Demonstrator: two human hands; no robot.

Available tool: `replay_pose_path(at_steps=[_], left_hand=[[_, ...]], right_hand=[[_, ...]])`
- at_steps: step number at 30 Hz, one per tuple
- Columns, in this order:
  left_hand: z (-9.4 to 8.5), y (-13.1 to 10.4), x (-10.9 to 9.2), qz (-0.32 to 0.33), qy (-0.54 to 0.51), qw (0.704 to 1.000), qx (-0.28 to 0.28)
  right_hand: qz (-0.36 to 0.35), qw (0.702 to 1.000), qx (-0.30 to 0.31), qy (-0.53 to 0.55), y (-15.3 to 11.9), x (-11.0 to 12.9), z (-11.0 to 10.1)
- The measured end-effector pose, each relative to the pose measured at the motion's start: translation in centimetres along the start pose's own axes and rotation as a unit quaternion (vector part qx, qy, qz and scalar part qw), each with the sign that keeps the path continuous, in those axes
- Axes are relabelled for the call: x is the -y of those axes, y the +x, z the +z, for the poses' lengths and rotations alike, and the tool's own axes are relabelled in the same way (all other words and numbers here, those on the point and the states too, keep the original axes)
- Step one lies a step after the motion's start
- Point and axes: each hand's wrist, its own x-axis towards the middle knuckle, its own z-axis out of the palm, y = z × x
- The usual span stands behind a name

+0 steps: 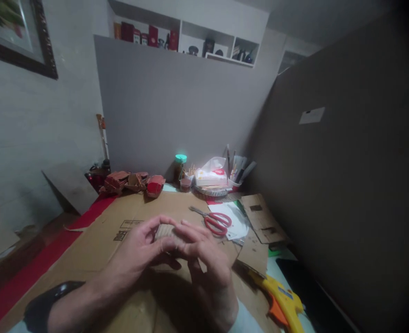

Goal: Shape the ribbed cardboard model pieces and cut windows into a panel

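Between my two hands is a small, light brown piece with a ridged surface (pixel 169 232), which looks like corrugated cardboard. My left hand (pixel 147 243) grips its left side, with the thumb in front and a finger curved over the top. The fingers of my right hand (pixel 206 254) bend over its right side and cover much of it. Its full shape stays hidden behind the fingers. Both hands are above a large flat cardboard sheet (pixel 96 240). Just beyond my right hand lie red-handled scissors (pixel 218 223), their blades pointing left.
A yellow glue gun (pixel 283 298) lies at the right front. Cut cardboard (pixel 263 217) and white paper (pixel 235 219) are near the scissors. Folded reddish-brown pieces (pixel 117 181), a teal-lidded jar (pixel 180 159), a tissue pack (pixel 211 176) and a pen holder (pixel 235 183) line the back.
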Motion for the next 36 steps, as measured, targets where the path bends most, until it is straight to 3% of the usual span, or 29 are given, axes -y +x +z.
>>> replay_pose_path(at_steps=[3, 6, 8, 16, 20, 27, 31, 36], left_hand=[[-0.1, -0.1, 0.1, 0.013, 0.015, 1.000, -0.020], [0.1, -0.3, 0.0, 0.025, 0.035, 0.998, -0.046], [0.5, -0.4, -0.2, 0.036, 0.047, 0.996, -0.069], [1.8, -0.9, 0.0, 0.037, 0.080, 0.986, -0.140], [1.6, -0.9, 0.2, 0.016, 0.076, 0.986, -0.148], [1.8, -0.9, -0.3, -0.007, 0.086, 0.985, -0.153], [1.9, -0.7, -0.5, 0.036, 0.090, 0.984, -0.148], [1.5, -0.3, -0.8, 0.108, 0.098, 0.980, -0.137]], right_hand=[[0.139, 0.989, 0.016, 0.051, 0.4, 0.7, -0.5], [0.319, 0.933, 0.028, 0.164, 0.9, 1.6, -1.0], [0.371, 0.903, 0.034, 0.214, 1.0, 1.9, -1.0], [0.350, 0.912, 0.017, 0.213, 0.1, 1.2, -0.4], [0.336, 0.922, 0.030, 0.188, 0.1, 1.1, -0.3], [0.362, 0.915, 0.016, 0.177, 0.3, 1.3, -0.2], [0.381, 0.894, -0.019, 0.236, 0.7, 0.9, -0.4], [0.400, 0.843, -0.057, 0.356, 0.7, 0.3, 0.1]])
